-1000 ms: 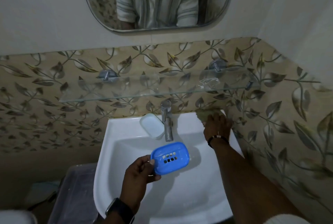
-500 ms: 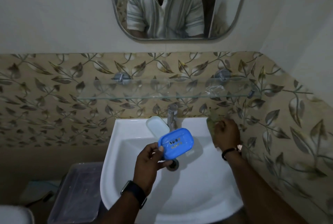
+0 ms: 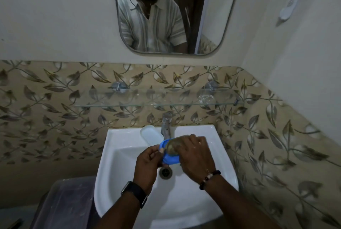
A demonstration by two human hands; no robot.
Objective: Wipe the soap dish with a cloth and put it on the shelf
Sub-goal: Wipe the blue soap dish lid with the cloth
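Note:
The blue soap dish (image 3: pixel 170 159) is held over the white sink (image 3: pixel 118 155), above the drain. My left hand (image 3: pixel 147 164) grips its left edge. My right hand (image 3: pixel 193 153) presses a brownish cloth (image 3: pixel 172 148) onto the top of the dish, hiding most of it. The glass shelf (image 3: pixel 147 100) is fixed to the leaf-patterned tiles above the tap, with nothing but a small clear item near its right end.
A chrome tap (image 3: pixel 167 123) stands at the back of the sink with a white lid-like tray (image 3: pixel 150 134) to its left. A clear plastic box (image 3: pixel 64 204) sits lower left. A mirror (image 3: pixel 175 13) hangs above; the right wall is close.
My right hand lifted the cloth from the sink's back right corner and brought it onto the dish. The view tilted upward, so more of the mirror shows.

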